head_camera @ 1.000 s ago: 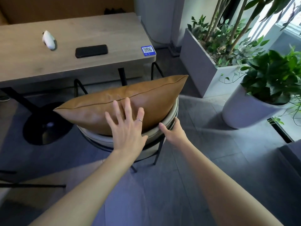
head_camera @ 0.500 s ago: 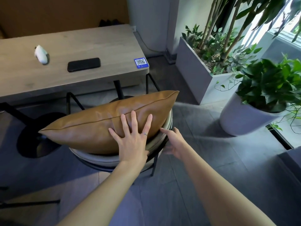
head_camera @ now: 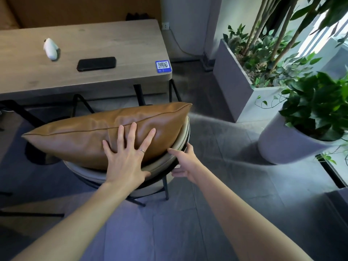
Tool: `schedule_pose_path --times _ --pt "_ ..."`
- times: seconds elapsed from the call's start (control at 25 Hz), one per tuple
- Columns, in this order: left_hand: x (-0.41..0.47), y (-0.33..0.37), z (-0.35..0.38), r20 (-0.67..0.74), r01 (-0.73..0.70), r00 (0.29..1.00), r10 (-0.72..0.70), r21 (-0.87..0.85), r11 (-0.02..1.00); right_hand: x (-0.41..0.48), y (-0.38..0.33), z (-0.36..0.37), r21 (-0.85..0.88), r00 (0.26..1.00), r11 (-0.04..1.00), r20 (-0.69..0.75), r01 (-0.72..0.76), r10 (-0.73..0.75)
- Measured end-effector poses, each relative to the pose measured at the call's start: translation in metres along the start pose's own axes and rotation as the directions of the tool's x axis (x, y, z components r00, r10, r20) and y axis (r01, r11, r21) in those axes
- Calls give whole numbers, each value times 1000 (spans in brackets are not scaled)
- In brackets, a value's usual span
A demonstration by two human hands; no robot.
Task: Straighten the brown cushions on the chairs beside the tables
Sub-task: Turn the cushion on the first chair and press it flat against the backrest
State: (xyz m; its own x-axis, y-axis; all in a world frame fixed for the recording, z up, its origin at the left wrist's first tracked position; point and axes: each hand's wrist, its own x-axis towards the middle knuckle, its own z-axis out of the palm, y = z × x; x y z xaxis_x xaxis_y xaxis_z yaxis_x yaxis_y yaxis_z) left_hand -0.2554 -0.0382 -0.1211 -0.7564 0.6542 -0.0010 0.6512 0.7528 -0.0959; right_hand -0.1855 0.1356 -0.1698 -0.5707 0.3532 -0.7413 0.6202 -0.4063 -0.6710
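Note:
A brown leather cushion (head_camera: pixel 94 136) stands on edge on the grey round chair (head_camera: pixel 175 149), leaning against its curved backrest. My left hand (head_camera: pixel 127 157) lies flat on the cushion's near face, fingers spread, a ring on one finger. My right hand (head_camera: pixel 185 162) curls around the backrest's right rim, thumb on top and fingers underneath. The chair's seat is mostly hidden by the cushion.
A wooden table (head_camera: pixel 113 44) stands just beyond the chair with a black phone (head_camera: pixel 96 63), a white device (head_camera: pixel 50 49) and a blue QR sticker (head_camera: pixel 162 66). A rectangular planter (head_camera: pixel 235 81) and a round potted plant (head_camera: pixel 278 144) stand to the right.
My left hand slid a little right and up across the cushion's face. My right hand moved from the chair's edge into a grip around the backrest rim. The view tilted up.

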Motion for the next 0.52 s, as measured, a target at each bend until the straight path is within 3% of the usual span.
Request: schedule_pose_path --times 0.16,0.32,0.52 --pt "-6 15 -4 -1 55 999 -55 34 998 7 -13 -10 19 1000 1000 -5 -5 5" --pt "3 33 -10 -56 2 998 4 98 995 6 -12 -3 32 997 999 -77 25 -23" --pt "5 23 -5 -109 -6 994 14 75 997 4 5 12 48 996 997 -70 54 -50"
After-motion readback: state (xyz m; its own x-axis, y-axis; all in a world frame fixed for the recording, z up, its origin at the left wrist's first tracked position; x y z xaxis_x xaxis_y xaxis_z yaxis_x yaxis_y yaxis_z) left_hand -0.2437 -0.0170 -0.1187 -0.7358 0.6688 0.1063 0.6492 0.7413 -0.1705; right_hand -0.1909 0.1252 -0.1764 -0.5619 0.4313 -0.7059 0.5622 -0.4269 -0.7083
